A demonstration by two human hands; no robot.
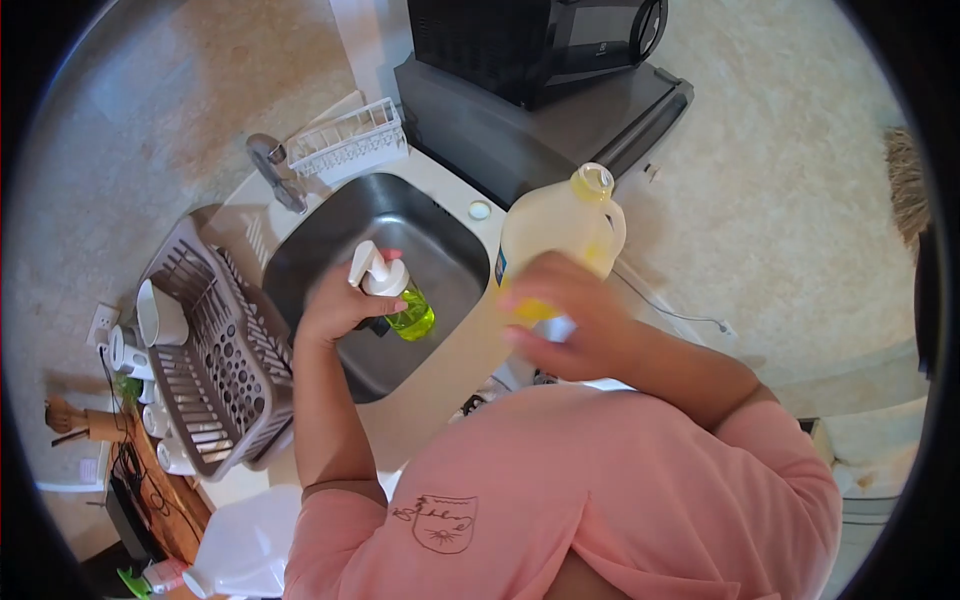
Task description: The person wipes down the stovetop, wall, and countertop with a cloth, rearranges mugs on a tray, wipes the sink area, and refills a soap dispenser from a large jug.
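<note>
My left hand (345,300) is wrapped round a clear pump bottle (412,318) with a white pump top and bright green liquid at its bottom. The bottle is held over the metal sink (440,240). My right hand (570,315) is smeared by motion in front of a large pale jug (545,225), which stands on the counter right of the sink with yellow liquid low inside and its mouth uncapped. The fingers of my right hand look spread, with nothing seen between them. A small round lid (479,210) lies at the sink's right corner.
A grey dish rack (215,365) with a white container (161,313) stands left of the sink. Behind are a faucet (275,170) and a white wire basket (350,140). A dark appliance (530,45) sits at the back. Another large jug (245,545) is at the lower left.
</note>
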